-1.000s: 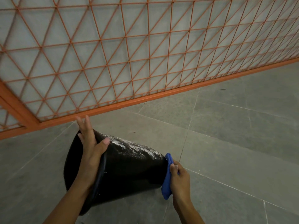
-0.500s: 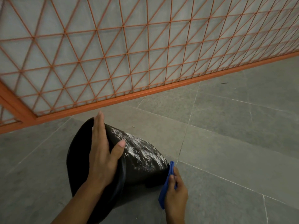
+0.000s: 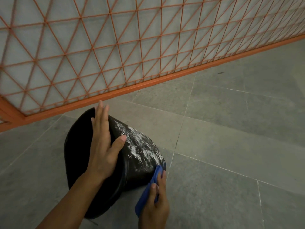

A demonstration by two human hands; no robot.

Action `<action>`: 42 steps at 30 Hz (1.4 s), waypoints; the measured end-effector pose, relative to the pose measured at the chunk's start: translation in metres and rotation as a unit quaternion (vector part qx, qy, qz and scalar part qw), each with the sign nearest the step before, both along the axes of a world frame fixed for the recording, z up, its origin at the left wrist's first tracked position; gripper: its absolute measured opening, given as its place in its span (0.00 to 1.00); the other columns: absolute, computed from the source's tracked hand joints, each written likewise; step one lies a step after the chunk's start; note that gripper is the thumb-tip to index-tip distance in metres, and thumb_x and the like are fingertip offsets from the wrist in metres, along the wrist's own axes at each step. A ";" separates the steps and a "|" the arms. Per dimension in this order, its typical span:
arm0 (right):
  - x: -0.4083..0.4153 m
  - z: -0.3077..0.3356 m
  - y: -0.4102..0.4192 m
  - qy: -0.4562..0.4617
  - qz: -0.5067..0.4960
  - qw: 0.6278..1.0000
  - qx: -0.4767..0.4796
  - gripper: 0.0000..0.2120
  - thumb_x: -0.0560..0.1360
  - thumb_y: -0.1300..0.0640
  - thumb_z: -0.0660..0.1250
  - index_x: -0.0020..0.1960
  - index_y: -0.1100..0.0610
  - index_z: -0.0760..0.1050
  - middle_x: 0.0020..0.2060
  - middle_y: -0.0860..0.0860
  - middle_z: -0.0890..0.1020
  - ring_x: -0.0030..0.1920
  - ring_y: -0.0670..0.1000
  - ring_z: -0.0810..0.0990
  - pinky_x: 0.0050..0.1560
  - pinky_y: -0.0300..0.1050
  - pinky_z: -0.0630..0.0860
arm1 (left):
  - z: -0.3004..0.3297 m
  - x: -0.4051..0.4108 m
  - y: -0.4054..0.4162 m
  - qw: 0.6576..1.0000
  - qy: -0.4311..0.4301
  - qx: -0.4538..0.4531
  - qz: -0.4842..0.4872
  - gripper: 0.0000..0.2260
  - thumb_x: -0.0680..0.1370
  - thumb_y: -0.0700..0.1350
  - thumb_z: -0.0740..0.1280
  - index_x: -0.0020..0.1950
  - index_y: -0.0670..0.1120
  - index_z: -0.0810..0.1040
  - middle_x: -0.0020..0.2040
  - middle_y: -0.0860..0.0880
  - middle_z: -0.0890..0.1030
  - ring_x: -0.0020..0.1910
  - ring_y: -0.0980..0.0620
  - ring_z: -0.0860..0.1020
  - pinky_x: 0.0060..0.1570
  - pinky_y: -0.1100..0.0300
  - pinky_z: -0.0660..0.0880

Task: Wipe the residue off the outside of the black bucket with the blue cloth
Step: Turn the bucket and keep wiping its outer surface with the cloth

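Observation:
The black bucket (image 3: 137, 164) lies on its side on the grey floor, mouth toward me and base pointing away to the right. White residue (image 3: 140, 144) streaks its upper outer wall. My left hand (image 3: 104, 146) lies flat over the rim, fingers straight and thumb spread onto the wall. My right hand (image 3: 156, 202) holds the folded blue cloth (image 3: 146, 194), fingers and thumb around it, at the bucket's lower right side. The cloth's top end touches the wall near the base.
An orange metal lattice fence (image 3: 115, 52) with a low orange rail (image 3: 148, 83) runs behind the bucket from lower left to upper right. Grey floor tiles (image 3: 231, 146) with pale joints spread to the right and front.
The bucket has rolled so that more of the residue faces up. My left hand has flattened over the rim. My right hand with the cloth has slid from the base end to the lower side wall.

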State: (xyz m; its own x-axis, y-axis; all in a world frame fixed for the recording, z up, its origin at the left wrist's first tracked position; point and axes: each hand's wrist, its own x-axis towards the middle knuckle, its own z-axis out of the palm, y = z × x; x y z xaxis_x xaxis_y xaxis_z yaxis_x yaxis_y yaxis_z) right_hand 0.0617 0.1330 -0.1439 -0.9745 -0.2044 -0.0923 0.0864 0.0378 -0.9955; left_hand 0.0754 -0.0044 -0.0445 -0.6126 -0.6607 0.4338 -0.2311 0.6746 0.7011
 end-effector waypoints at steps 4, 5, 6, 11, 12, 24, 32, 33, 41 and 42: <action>0.033 0.039 -0.001 0.194 0.068 0.978 -0.023 0.18 0.77 0.43 0.53 0.66 0.41 0.67 0.68 0.38 0.67 0.68 0.45 0.67 0.61 0.35 0.70 | 0.002 -0.002 0.000 1.000 0.000 -0.005 0.009 0.35 0.72 0.53 0.56 0.76 0.40 0.53 0.78 0.47 0.50 0.78 0.53 0.46 0.75 0.60 0.38; 0.033 0.047 -0.002 0.229 0.083 0.969 -0.027 0.18 0.78 0.44 0.51 0.66 0.43 0.68 0.68 0.42 0.68 0.69 0.48 0.67 0.62 0.38 0.70 | 0.002 -0.004 0.000 1.000 0.003 0.005 0.011 0.35 0.71 0.52 0.56 0.76 0.40 0.53 0.78 0.48 0.50 0.78 0.54 0.46 0.75 0.59 0.39; 0.029 0.055 -0.003 0.234 0.094 0.967 -0.045 0.17 0.79 0.46 0.52 0.66 0.45 0.69 0.68 0.44 0.70 0.69 0.50 0.67 0.64 0.40 0.68 | 0.002 -0.005 0.001 0.999 0.009 0.026 0.016 0.36 0.70 0.52 0.56 0.76 0.41 0.53 0.78 0.49 0.50 0.78 0.55 0.46 0.76 0.57 0.39; 0.004 0.065 -0.001 0.162 0.131 0.971 -0.119 0.17 0.75 0.55 0.58 0.63 0.46 0.72 0.65 0.45 0.74 0.69 0.50 0.68 0.67 0.47 0.66 | 0.004 -0.013 0.005 0.995 0.037 0.083 0.036 0.37 0.68 0.52 0.54 0.77 0.45 0.53 0.77 0.57 0.48 0.77 0.58 0.46 0.76 0.45 0.45; 0.006 0.067 0.000 0.168 0.144 0.968 -0.120 0.17 0.75 0.55 0.58 0.63 0.47 0.72 0.64 0.44 0.74 0.68 0.50 0.68 0.67 0.47 0.66 | 0.004 -0.012 0.004 0.996 0.040 0.075 0.039 0.36 0.68 0.52 0.54 0.76 0.46 0.53 0.76 0.59 0.49 0.77 0.57 0.46 0.75 0.43 0.47; -0.006 0.077 0.004 0.220 0.214 0.949 -0.078 0.17 0.75 0.56 0.57 0.61 0.52 0.75 0.63 0.40 0.75 0.65 0.43 0.71 0.65 0.41 0.68 | 0.002 -0.006 0.003 0.998 -0.004 0.029 0.057 0.36 0.66 0.52 0.52 0.75 0.49 0.52 0.76 0.56 0.51 0.75 0.65 0.46 0.72 0.67 0.38; -0.003 0.090 0.004 0.220 0.214 0.949 -0.075 0.18 0.74 0.55 0.57 0.63 0.47 0.73 0.63 0.38 0.74 0.66 0.43 0.70 0.64 0.37 0.68 | 0.008 -0.012 0.006 0.998 -0.026 0.022 0.058 0.37 0.67 0.53 0.50 0.76 0.45 0.53 0.76 0.56 0.49 0.75 0.64 0.45 0.73 0.65 0.37; -0.004 0.089 0.004 0.221 0.210 0.949 -0.078 0.18 0.74 0.55 0.57 0.63 0.46 0.72 0.63 0.38 0.74 0.65 0.43 0.71 0.64 0.37 0.68 | 0.007 -0.011 0.007 0.998 -0.024 0.026 0.059 0.37 0.67 0.53 0.50 0.76 0.46 0.52 0.76 0.57 0.49 0.75 0.63 0.45 0.73 0.64 0.37; 0.006 0.082 0.006 0.284 0.207 0.936 -0.037 0.20 0.76 0.54 0.55 0.67 0.43 0.67 0.66 0.37 0.70 0.68 0.47 0.68 0.65 0.44 0.67 | 0.007 -0.011 0.004 0.997 -0.028 0.022 0.063 0.35 0.68 0.49 0.54 0.76 0.45 0.55 0.75 0.58 0.50 0.73 0.68 0.45 0.74 0.61 0.38; 0.007 0.074 0.006 0.310 0.204 0.928 -0.017 0.20 0.78 0.53 0.52 0.69 0.42 0.63 0.69 0.37 0.66 0.69 0.46 0.67 0.66 0.42 0.65 | 0.006 -0.009 0.003 0.997 -0.027 0.025 0.065 0.36 0.67 0.50 0.53 0.76 0.46 0.55 0.75 0.59 0.50 0.73 0.70 0.45 0.73 0.61 0.38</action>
